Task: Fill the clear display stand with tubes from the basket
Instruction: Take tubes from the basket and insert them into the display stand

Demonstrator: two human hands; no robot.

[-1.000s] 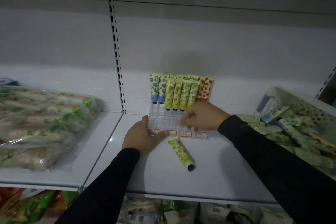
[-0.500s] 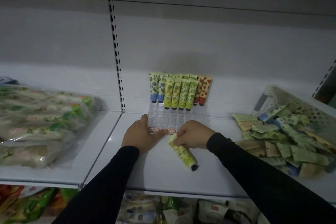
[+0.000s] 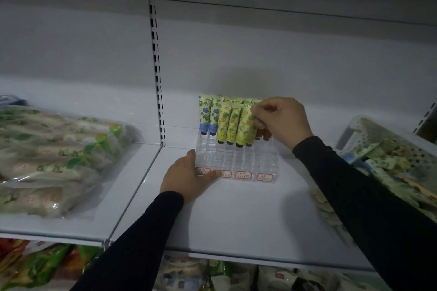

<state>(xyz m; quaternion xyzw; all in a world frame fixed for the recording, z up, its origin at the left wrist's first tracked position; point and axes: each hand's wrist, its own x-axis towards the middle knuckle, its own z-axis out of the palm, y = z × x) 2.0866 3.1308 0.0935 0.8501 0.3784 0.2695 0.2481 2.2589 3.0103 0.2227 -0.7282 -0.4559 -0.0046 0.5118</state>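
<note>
Left grip point(image 3: 186, 176) lies flat; right grip point(image 3: 281, 120) seemingly pinches, raised.

I see a white shelf point(image 3: 236, 215) carrying a clear display stand point(image 3: 236, 163) near the back wall, a pale perforated basket point(image 3: 369, 132) of tubes at the right, and bagged goods point(image 3: 59, 158) on the left section.

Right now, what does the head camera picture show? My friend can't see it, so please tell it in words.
A person's right hand pinches a yellow-green patterned tube, cap down, at the clear plastic display stand on a white shelf, while the left hand rests against the stand's front left corner. A white perforated basket of tubes sits to the right.
</note>
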